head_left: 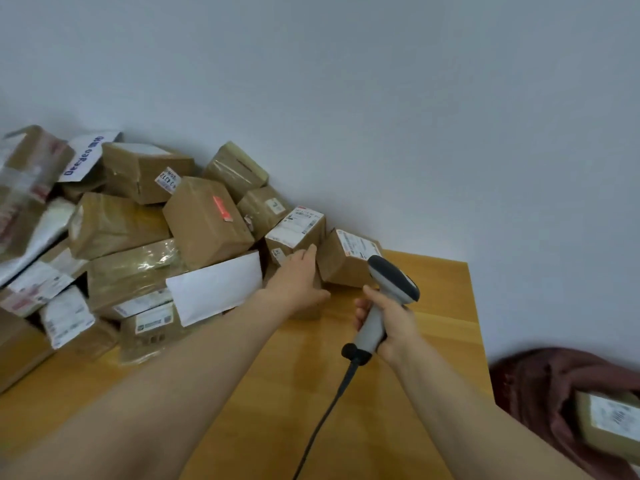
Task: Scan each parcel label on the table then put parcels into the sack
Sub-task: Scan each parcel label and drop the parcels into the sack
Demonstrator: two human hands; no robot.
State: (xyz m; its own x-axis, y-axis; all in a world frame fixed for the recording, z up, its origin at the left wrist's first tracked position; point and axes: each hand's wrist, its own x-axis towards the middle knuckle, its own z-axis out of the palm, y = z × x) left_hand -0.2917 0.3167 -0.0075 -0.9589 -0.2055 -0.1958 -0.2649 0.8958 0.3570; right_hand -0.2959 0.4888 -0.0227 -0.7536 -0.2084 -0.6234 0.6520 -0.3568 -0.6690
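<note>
A heap of brown cardboard parcels (204, 220) and white mailers covers the left and back of the wooden table (398, 393). My left hand (298, 282) reaches to the pile's right end with fingers straight, touching a small box between a labelled parcel (294, 230) and another labelled box (346, 258) by the wall. My right hand (391, 323) grips the handle of a grey barcode scanner (391, 289), its dark head pointing toward that right-hand box. A dark red sack (547, 386) lies at the lower right with one labelled parcel (609, 424) in its mouth.
The scanner's black cable (325, 414) trails down across the table toward me. A plain grey wall rises directly behind the table. A white padded envelope (214, 285) leans against the pile just left of my left forearm.
</note>
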